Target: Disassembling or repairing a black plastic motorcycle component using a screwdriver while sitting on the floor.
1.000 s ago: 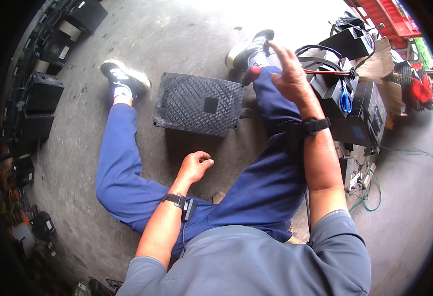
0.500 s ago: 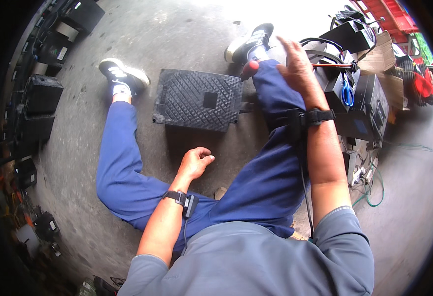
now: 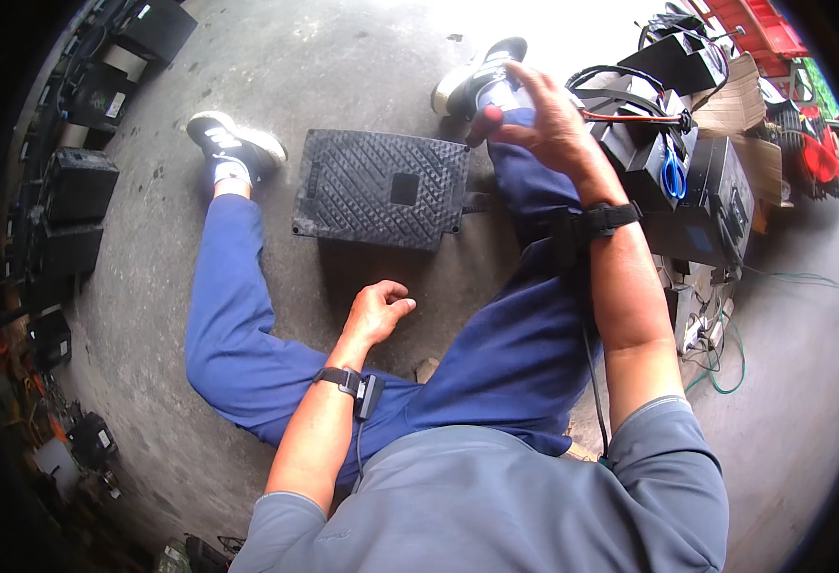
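A dark, textured rectangular case (image 3: 348, 181) lies on the floor between my legs, with a short cable at its right side. My left hand (image 3: 381, 307) hovers just below it, fingers loosely bent and thumb apart, with nothing visible in it. My right hand (image 3: 548, 119) is raised over my right shin, fingers spread. Its thumb is beside a red-and-black object (image 3: 486, 122), too unclear to name; whether they touch I cannot tell. Blue-handled scissors (image 3: 672, 174) hang by black boxes to my right.
Black boxes with cables (image 3: 679, 65), cardboard (image 3: 730, 105), a red crate (image 3: 754, 29) and green wires (image 3: 725, 377) are on the right. Several black units (image 3: 80, 191) line the left edge. Grey concrete floor (image 3: 152, 286) surrounds my outstretched legs.
Over the last second my right hand has shifted slightly upward, then leftward toward the red-and-black object. The case and my feet sit a little higher in the picture. My left hand has barely moved.
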### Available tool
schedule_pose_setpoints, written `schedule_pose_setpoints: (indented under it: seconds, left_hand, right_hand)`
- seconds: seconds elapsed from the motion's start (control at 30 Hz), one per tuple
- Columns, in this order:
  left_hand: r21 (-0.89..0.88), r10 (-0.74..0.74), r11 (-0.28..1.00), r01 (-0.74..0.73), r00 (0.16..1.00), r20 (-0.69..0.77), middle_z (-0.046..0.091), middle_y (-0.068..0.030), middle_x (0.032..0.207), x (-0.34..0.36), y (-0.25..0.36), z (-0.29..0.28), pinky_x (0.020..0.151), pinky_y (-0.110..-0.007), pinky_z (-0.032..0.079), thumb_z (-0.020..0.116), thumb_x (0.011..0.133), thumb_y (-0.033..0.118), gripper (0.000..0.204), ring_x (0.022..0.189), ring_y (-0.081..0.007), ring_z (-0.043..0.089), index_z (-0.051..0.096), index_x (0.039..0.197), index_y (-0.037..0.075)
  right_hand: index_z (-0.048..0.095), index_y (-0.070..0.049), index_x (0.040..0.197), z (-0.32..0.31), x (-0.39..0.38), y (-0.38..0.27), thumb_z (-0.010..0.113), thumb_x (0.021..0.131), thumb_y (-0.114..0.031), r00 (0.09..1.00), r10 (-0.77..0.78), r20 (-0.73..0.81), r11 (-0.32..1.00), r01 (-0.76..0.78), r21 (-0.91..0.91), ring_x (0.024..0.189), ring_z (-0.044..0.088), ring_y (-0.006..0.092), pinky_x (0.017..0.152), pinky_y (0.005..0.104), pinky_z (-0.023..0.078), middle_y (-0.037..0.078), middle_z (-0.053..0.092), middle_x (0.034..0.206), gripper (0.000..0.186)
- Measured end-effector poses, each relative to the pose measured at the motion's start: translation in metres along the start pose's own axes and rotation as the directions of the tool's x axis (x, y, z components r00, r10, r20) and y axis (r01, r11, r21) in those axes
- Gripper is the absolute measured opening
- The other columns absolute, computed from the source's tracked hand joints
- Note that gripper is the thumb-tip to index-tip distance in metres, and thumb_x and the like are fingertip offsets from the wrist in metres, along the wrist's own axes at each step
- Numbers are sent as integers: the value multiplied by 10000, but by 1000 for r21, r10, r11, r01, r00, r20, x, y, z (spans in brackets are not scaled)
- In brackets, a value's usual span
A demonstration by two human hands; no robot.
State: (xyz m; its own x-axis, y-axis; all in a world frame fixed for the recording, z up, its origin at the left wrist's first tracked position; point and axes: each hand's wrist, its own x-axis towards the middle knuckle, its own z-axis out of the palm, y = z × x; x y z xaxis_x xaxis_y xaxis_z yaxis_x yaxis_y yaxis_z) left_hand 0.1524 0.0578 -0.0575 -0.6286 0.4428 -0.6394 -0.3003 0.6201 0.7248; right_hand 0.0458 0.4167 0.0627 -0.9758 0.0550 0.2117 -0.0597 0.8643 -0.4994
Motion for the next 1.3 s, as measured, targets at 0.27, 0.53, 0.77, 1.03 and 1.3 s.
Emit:
schedule_pose_setpoints:
  seconds: [0.27,0.53,0.77,1.03,1.3]
  left_hand:
    - [13,-4,1000,4,1000,12,721,-151,961,0,3,-2,792,-342,543,752,827,233,382,887,-225,696,692,1109,-17]
    - [1,-20,1000,20,1000,-1,709,-92,917,-3,3,-4,761,-304,526,777,814,180,343,846,-157,658,695,1082,-18]
    - [-40,-5,999,6,1000,14,710,-97,916,-1,1,1,751,-299,528,779,811,158,350,832,-153,659,688,1096,-23]
    - [-38,-19,999,20,1000,9,703,-80,899,-1,1,-2,740,-294,525,786,804,161,353,823,-143,651,688,1088,-25]
    - [-24,-12,1000,12,1000,13,701,-76,898,0,0,-1,741,-294,525,788,802,161,355,822,-142,649,688,1088,-25]
  right_hand:
    - [404,-143,1488,-17,-8,2,605,749,-15,971,215,100,919,-236,317,1235,539,302,1053,433,439,185,526,1373,777]
    - [465,-123,1410,8,0,-13,901,670,-274,1000,11,-9,994,-10,107,1177,551,386,998,424,473,194,556,1277,873]
    - [503,-53,1389,-13,-11,21,773,802,-209,980,197,18,925,-192,328,948,647,231,836,361,549,166,654,1100,664]
    - [597,-82,1255,-3,-3,-26,787,799,-253,977,35,211,993,-57,103,924,650,264,806,360,525,117,654,1037,524]
    - [631,-111,1211,0,-5,-26,772,796,-175,989,9,148,997,-20,74,901,643,293,775,382,528,122,629,1037,443]
